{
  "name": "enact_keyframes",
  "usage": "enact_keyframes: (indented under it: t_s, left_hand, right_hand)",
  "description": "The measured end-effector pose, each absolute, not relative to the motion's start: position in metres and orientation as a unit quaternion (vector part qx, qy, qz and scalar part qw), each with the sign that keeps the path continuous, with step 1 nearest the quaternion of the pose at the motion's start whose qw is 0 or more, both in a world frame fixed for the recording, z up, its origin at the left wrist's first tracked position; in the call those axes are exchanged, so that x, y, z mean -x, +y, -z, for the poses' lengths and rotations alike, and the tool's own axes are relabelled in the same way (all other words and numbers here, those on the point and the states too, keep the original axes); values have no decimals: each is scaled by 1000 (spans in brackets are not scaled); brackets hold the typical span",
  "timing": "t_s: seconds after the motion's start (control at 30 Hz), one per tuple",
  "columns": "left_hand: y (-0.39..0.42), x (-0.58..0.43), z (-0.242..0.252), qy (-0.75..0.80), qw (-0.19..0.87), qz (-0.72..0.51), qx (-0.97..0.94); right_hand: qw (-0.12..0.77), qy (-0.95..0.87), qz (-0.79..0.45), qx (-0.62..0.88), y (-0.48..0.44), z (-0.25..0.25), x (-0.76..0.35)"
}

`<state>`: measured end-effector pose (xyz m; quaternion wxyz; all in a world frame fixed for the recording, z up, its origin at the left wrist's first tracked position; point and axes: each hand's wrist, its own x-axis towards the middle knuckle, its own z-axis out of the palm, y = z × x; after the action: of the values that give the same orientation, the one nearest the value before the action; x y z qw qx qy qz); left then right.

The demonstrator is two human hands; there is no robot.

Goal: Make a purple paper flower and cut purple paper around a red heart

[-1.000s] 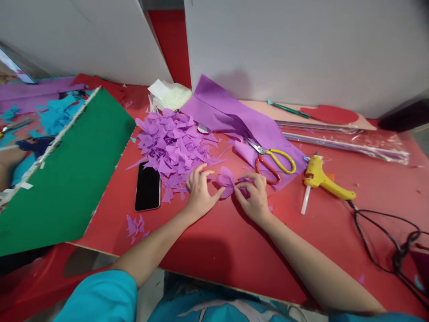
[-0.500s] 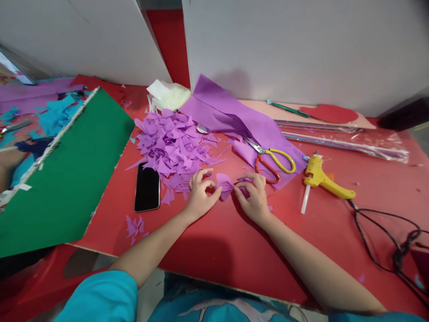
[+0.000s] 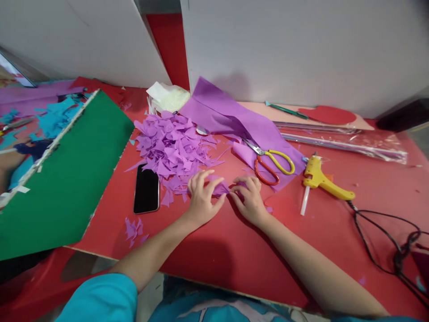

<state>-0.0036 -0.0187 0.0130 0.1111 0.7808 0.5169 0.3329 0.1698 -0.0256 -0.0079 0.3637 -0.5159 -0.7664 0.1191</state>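
Observation:
A small purple paper piece (image 3: 220,189), gathered into a narrow point on its right, is between my two hands over the red table. My left hand (image 3: 203,199) curls around its wider left part, thumb and forefinger on either side of it. With thumb and fingertips, my right hand (image 3: 250,201) pinches the gathered right end. More purple paper shows partly behind the right fingers. Just beyond my left hand lies a heap of cut purple pieces (image 3: 172,145). Scissors (image 3: 268,161) with one red and one yellow handle rest on a purple sheet (image 3: 228,107) beyond my right hand.
A black phone (image 3: 146,190) lies left of my hands, beside purple scraps (image 3: 134,230). A green board (image 3: 77,174) slants across the left, with another person's hand (image 3: 10,161) behind it. To the right are a yellow glue gun (image 3: 321,179) and its looped black cable (image 3: 385,232).
My left hand's forefinger and thumb have shifted right over the purple piece, covering more of it. The right hand has moved slightly left, still pinching. The piece looks narrower.

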Motion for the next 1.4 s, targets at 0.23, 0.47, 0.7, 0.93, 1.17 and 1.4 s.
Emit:
enact_keyframes:
  t_s: [0.23,0.47,0.7,0.93,1.17,1.4]
  left_hand:
    - [-5,9,-10,581,241,-325,-706]
    - [-3,11,-19,622,214,-349,-667]
    - [-17,3,-15,534,134,-279,-787]
    - [-20,-1,-10,514,170,-284,-791]
    - [-9,5,-8,526,399,-413,-628]
    - [-19,-5,-7,533,583,-330,-517]
  right_hand:
    - [404,-733,-132,531,-25,9,-171]
    - [397,-714,-174,550,-20,9,-171]
    - [314,-773,-150,530,-24,4,-170]
    - [345,-767,-181,509,-22,5,-171]
    - [402,-720,-201,529,-17,9,-175]
    - [380,-740,-159,532,-19,11,-171]
